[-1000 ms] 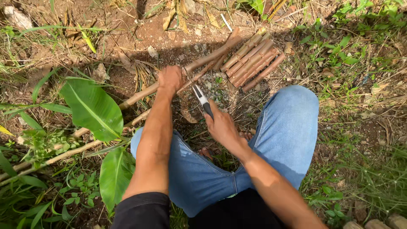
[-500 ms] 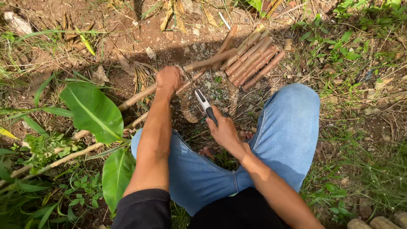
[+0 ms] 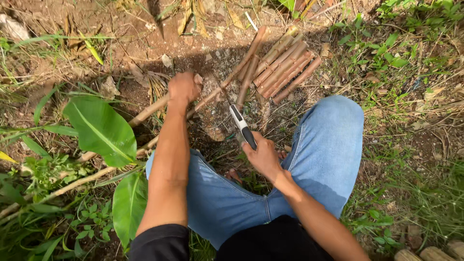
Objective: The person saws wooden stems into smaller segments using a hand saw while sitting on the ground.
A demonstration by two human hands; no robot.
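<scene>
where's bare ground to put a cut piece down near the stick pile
Bare dirt lies above the left hand, left of the stick pile. Crowded: between the long stick and the saw in the right hand, and the leafy left edge.

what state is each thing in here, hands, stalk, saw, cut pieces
left hand: closed around the long stalk, pinning it low
long stalk: whole, lying slantwise on the soil
right hand: gripping the saw handle
hand saw: blade set against the stalk
cut stalk pieces: stacked side by side on the ground
</scene>
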